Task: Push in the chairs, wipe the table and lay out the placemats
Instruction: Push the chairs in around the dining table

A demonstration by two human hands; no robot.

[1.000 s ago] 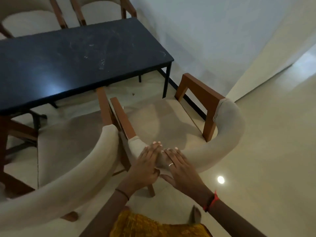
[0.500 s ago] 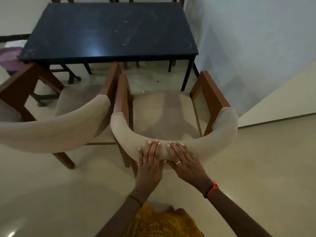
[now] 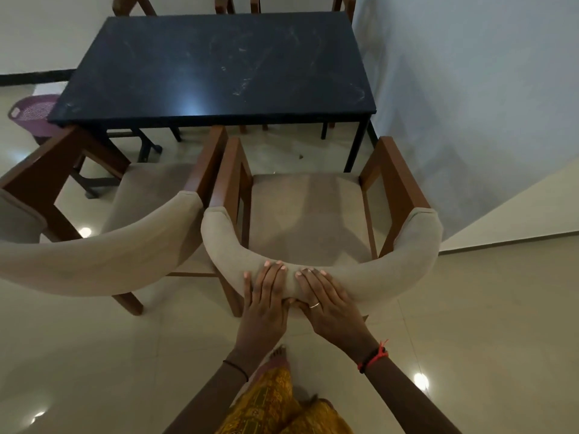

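A beige padded chair [image 3: 313,220] with brown wooden arms stands in front of me, facing the black table [image 3: 216,67]. Its seat front is short of the table's near edge. My left hand [image 3: 266,299] and my right hand [image 3: 329,302] press flat, fingers straight, side by side on the middle of its curved backrest. A second beige chair [image 3: 103,245] stands to the left, its arm close against the first chair's arm, also out from the table. The dark tabletop shows pale smears.
A white wall [image 3: 470,89] runs close along the right of the table and chair. Two more chair backs [image 3: 282,1] show beyond the far table edge. A purple basket [image 3: 31,114] sits on the floor at the left. Glossy tiled floor lies around me.
The right chair has swung round to face the table squarely, and my view has turned with it. Both hands stay flat on its backrest.
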